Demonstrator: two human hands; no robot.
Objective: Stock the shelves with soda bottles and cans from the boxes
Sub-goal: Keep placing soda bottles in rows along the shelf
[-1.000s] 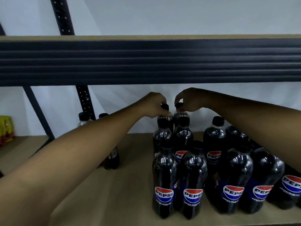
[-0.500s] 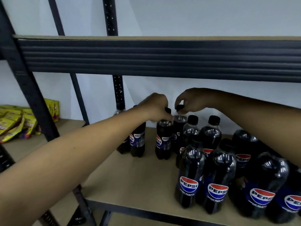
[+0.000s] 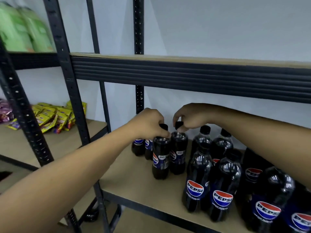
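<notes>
- A white wall (image 3: pixel 218 27) backs a black metal rack; I work on its tan shelf board (image 3: pixel 131 180), under the ribbed upper beam (image 3: pixel 185 71).
- My left hand (image 3: pixel 148 123) is curled over the black cap of the left bottle (image 3: pixel 160 162), gripping it from above.
- My right hand (image 3: pixel 191 116) pinches the cap of the right bottle (image 3: pixel 179 153) with fingertips and thumb.
- Both bottles stand upright side by side near the middle of the board, their bases apparently on it, their sides touching or nearly so.
- Step in hand, as I judge it: setting this pair down in the row, one per hand.
- The next move calls for checking that each stands steady, loosening both grips straight upward so neither tips, then going for more stock; no box and no cans are in view here.
- Count of Pepsi bottles (image 3: pixel 222 195): two in my hands; two more just behind at ten o'clock from the pair; at least seven in the cluster from three to five o'clock. That is eleven at least, and my right forearm may hide others.
- At nine o'clock, on the neighbouring shelf, lies a heap of yellow packets (image 3: pixel 55 118), too jumbled to count.
- At eleven o'clock, a level higher, stand blurred green packs (image 3: pixel 25 31); I make out about two.
</notes>
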